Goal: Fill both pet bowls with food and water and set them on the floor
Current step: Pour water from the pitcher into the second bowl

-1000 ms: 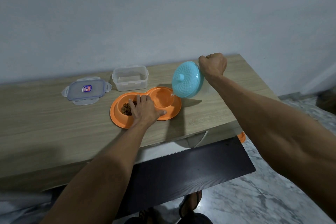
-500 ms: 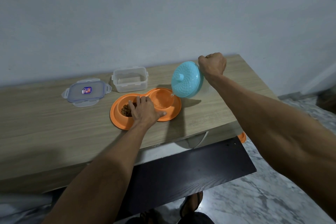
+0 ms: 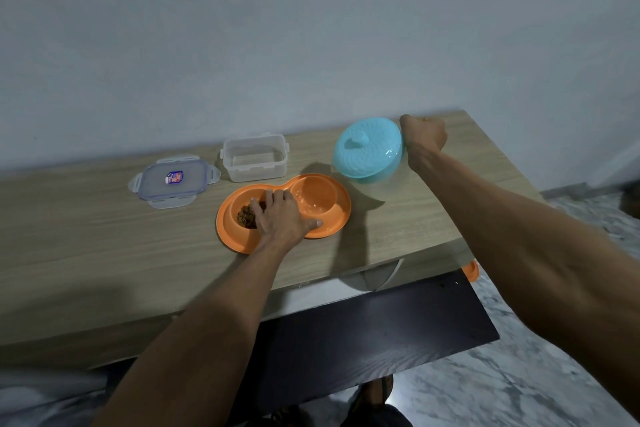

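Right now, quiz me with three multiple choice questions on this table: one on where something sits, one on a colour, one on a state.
1. Where is the snap-on lid?
A. Flat on the table, left of the clear container
B. Clipped onto the container
C. Down on the floor

2. What colour is the double bowl?
A. Teal
B. White
C. Orange

3. The clear container is:
A. Sealed shut
B. Open and empty
C. Tipped on its side

Answers: 1 A, it lies apart on the wood. 2 C, both wells and the rim are orange. 3 B, its top is off and nothing shows inside.
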The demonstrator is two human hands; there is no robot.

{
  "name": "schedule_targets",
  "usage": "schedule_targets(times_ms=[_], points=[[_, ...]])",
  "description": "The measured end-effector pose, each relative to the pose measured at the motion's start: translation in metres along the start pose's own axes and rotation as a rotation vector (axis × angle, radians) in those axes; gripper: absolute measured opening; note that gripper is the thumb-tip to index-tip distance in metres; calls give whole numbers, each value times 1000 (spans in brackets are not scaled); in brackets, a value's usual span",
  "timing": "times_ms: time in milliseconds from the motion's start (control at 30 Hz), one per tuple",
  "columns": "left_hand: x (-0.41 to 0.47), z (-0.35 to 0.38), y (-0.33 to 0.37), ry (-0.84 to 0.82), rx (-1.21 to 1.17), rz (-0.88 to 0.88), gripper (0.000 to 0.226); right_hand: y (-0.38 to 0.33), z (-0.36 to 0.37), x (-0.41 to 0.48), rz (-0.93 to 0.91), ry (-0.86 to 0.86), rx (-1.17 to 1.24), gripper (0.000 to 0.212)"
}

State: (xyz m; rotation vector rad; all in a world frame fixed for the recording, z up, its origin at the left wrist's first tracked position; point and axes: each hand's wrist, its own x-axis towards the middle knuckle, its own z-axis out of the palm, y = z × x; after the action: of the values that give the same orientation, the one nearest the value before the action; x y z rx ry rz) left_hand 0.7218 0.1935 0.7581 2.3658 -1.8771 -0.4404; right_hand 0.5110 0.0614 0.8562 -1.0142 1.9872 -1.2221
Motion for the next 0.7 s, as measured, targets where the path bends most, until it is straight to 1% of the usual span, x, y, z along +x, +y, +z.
schedule_targets(times_ms=[233, 333, 533, 700], points=[[1, 0, 1, -4, 9, -12, 98, 4, 15, 24, 188, -33, 174, 11], [1, 0, -1, -8, 20, -3, 100, 7, 28, 35, 244, -69, 262, 9], [0, -1, -2, -20, 52, 6, 101, 12, 55, 50, 269, -123, 344, 7], [-1, -1, -1, -17, 48, -3, 99, 17, 72, 59, 298, -168, 352, 6]])
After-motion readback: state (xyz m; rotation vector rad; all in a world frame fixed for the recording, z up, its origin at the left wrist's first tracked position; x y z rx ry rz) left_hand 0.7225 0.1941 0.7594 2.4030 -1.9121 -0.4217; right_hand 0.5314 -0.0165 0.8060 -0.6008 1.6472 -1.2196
